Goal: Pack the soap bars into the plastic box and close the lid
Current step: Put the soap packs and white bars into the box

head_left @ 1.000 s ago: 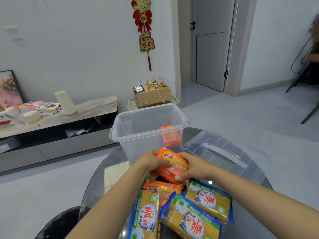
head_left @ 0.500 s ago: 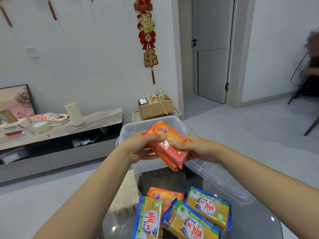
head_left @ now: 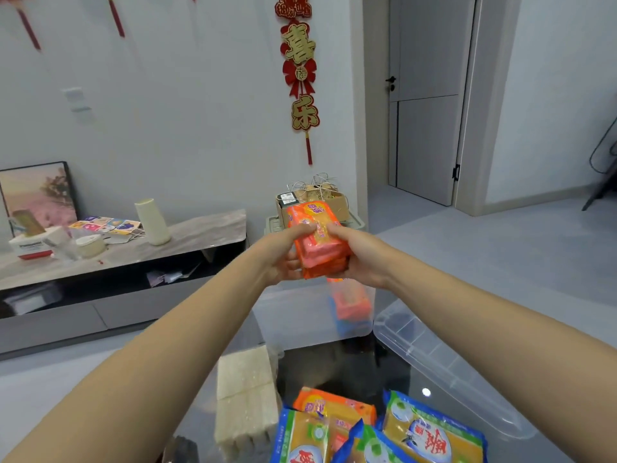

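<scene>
An orange-wrapped soap bar pack [head_left: 317, 243] is held up above the clear plastic box [head_left: 300, 315], gripped from both sides. My left hand [head_left: 283, 255] clasps its left edge and my right hand [head_left: 359, 255] its right edge. Inside the box, an orange soap bar [head_left: 352, 304] stands against the right wall. The clear lid [head_left: 444, 369] lies on the dark glass table to the right of the box. Near the front edge lie another orange soap pack [head_left: 334, 407] and blue-edged yellow soap packs [head_left: 434, 436].
A pale ribbed block [head_left: 245, 396] shows at the table's left part. Behind the box stands a cardboard box [head_left: 312, 202] on a crate. A low cabinet [head_left: 117, 248] with clutter runs along the left wall. A grey door [head_left: 427, 95] is at the back right.
Both hands have lifted the orange soap pack from the table pile up and forward to above the box. The view has tilted upward.
</scene>
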Available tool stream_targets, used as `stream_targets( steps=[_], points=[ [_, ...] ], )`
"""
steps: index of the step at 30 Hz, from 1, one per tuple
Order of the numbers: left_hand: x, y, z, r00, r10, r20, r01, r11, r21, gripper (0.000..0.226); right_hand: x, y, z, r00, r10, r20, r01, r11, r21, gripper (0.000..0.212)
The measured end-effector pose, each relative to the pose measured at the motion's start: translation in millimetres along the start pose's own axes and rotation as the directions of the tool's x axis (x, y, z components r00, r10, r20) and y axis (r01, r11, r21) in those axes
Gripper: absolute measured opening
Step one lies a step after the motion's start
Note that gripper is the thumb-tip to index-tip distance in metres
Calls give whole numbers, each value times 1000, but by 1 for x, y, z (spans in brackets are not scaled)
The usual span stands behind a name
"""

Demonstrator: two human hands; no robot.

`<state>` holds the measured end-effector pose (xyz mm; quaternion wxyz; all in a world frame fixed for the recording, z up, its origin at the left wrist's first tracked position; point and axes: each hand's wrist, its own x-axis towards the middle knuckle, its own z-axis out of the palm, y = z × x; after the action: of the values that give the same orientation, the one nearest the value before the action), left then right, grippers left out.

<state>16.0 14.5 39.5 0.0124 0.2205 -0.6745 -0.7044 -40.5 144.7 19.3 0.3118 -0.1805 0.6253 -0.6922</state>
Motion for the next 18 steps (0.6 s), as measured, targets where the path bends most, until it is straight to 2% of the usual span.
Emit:
stream_targets(
  steps=[5, 11, 13, 15, 18],
  points=[
    [46, 11, -12, 989, -151, -14, 151, 982, 114, 22, 52, -12, -14, 983, 181, -35, -184, 957, -225, 22],
    [97, -20, -27, 931, -364, 35, 347, 909, 230, 20, 100, 13, -16, 882, 468, -45, -459, 837, -297, 12],
    [109, -35, -26, 927, -375, 31, 351, 892, 285, 15, 110, 27, -17, 864, 501, -56, -486, 798, -356, 10],
    [119, -48, -25, 915, -401, 40, 358, 855, 376, 16, 118, 39, -18, 867, 494, -68, -460, 738, -494, 11],
    [123, -52, -25, 889, -458, 16, 371, 740, 561, 13, 121, 40, -14, 860, 500, -104, -422, 581, -696, 10]
  ],
)
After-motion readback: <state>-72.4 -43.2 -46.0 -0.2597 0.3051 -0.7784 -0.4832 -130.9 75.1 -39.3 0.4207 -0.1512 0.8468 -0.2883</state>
